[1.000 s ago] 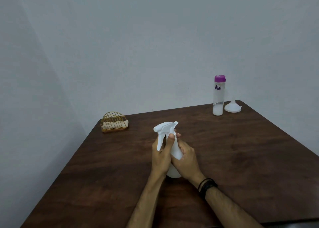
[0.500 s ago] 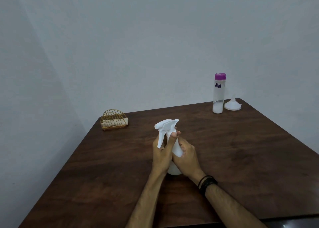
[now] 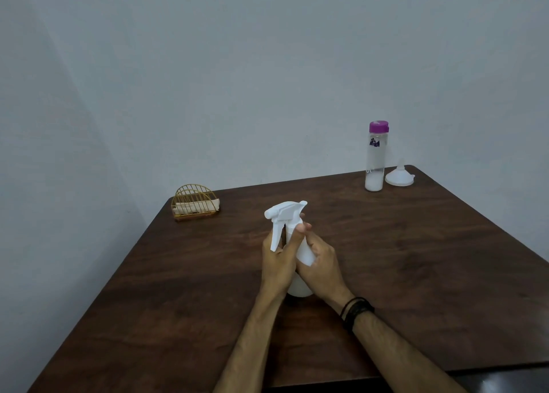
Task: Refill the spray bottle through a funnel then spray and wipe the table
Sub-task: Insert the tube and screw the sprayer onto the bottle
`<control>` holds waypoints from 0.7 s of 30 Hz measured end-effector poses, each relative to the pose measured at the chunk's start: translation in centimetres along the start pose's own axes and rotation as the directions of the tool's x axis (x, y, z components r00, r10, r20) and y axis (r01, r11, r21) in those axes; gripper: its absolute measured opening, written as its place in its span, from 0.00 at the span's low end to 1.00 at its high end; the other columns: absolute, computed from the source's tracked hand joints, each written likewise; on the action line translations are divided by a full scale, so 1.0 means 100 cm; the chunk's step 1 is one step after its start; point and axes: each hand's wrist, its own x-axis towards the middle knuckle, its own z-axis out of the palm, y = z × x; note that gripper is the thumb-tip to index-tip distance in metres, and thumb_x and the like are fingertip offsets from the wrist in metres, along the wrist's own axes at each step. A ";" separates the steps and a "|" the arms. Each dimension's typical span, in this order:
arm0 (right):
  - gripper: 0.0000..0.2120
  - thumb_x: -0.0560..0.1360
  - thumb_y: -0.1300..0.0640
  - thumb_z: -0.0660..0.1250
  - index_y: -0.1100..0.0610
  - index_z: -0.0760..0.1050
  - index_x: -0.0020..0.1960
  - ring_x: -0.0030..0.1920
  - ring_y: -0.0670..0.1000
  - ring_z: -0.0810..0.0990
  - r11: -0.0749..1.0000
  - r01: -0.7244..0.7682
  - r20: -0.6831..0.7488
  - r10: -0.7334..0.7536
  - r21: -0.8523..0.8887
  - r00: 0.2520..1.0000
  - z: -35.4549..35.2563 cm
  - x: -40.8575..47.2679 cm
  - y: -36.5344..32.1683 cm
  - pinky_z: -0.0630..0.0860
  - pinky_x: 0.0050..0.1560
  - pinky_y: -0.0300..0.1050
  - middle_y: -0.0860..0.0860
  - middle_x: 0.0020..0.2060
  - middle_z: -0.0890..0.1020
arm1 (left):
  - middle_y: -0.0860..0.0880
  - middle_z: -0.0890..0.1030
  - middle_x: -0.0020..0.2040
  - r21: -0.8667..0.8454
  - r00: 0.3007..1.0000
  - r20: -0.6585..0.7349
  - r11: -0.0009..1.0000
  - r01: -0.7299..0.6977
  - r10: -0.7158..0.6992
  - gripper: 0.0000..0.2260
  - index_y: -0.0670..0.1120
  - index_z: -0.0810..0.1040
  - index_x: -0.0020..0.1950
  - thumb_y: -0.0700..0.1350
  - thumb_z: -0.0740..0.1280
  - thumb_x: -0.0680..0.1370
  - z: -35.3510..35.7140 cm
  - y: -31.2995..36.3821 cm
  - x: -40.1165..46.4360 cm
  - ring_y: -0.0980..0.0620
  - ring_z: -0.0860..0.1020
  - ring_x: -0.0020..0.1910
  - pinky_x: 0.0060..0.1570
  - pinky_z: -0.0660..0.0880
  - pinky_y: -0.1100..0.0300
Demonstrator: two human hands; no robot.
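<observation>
On the worktop (image 3: 416, 259) the sprayer (image 3: 297, 244) stands upright near the middle between both hands, the rack (image 3: 194, 204) at the far left corner, and the bottle (image 3: 375, 158) at the far right with the funnel (image 3: 399, 177) just beside it on its right.

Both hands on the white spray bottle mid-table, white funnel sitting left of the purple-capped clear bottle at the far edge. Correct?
Not quite. The head view shows the white plastic funnel right of the purple-capped clear bottle, not left. Both the left hand and right hand do grip the white spray bottle.

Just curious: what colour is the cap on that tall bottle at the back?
Purple cap on the clear bottle, seen in the head view.
</observation>
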 end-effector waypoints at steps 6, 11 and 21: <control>0.22 0.69 0.41 0.72 0.55 0.80 0.55 0.48 0.46 0.84 1.000 -0.023 -0.006 0.023 0.009 1.000 -0.001 -0.001 0.002 0.81 0.47 0.40 0.46 0.47 0.84 | 0.48 0.85 0.52 -0.008 0.998 -0.014 0.998 -0.057 0.057 0.11 0.44 0.76 0.64 0.42 0.59 0.84 -0.006 -0.001 0.001 0.50 0.84 0.53 0.52 0.79 0.59; 0.20 0.72 0.41 0.70 0.54 0.80 0.55 0.48 0.46 0.85 0.999 -0.035 -0.004 0.035 0.015 0.999 -0.001 -0.001 0.001 0.82 0.46 0.44 0.46 0.47 0.84 | 0.47 0.86 0.50 0.004 1.000 -0.007 1.000 0.005 -0.005 0.17 0.46 0.81 0.58 0.55 0.70 0.75 -0.002 0.001 -0.001 0.51 0.84 0.52 0.49 0.79 0.62; 0.25 0.71 0.39 0.71 0.54 0.80 0.61 0.52 0.44 0.84 0.998 -0.046 0.016 0.045 0.032 0.999 -0.002 -0.002 -0.002 0.79 0.49 0.37 0.45 0.51 0.85 | 0.46 0.86 0.53 -0.091 0.995 0.064 0.993 0.081 -0.075 0.11 0.45 0.79 0.62 0.43 0.65 0.81 -0.007 0.004 0.001 0.49 0.84 0.55 0.52 0.79 0.60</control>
